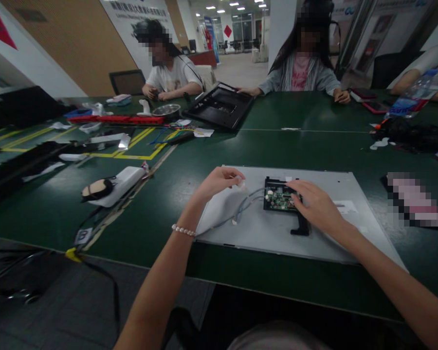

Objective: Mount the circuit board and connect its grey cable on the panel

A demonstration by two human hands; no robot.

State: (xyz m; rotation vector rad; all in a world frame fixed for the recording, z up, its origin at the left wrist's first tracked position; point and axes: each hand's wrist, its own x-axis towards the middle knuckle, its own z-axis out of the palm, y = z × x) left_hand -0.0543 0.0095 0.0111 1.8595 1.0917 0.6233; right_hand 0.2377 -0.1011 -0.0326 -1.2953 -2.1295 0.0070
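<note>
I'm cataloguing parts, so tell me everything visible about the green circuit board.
The green circuit board, crowded with small components, lies in a black, plastic-looking frame on a pale grey panel. Grey-blue cables run up to its left side. The right hand curves over its right end; whether fingertips touch the board or only the frame is unclear.

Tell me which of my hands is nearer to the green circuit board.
Right. Your right hand is close against the right side of the circuit board; your left hand is farther off, to the board's left, by the white panel's left edge.
</note>
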